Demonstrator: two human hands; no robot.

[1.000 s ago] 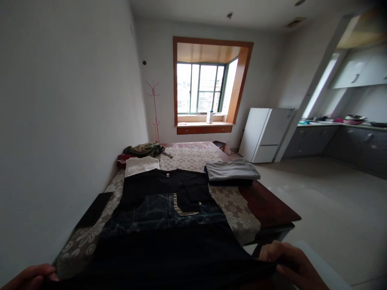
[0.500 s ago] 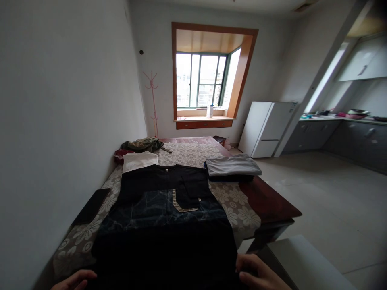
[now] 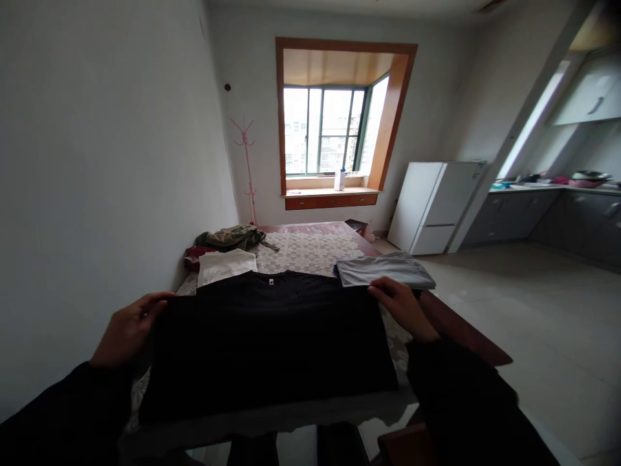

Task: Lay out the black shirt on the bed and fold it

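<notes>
Shirt [image 3: 272, 343] edges were pinched by left hand [image 3: 129, 330] and right hand [image 3: 400, 307]; level corners would fold it best.

You have a plain black shirt [image 3: 272, 336], a grey folded garment [image 3: 385, 272], a white one [image 3: 226, 265], and a floral cloth [image 3: 305, 249].

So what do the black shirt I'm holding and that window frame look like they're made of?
Black shirt: soft matte knit, probably cotton; it drapes limply between the left hand and right hand. Window frame: reddish-brown wood or wood veneer, with a slight sheen.
</notes>
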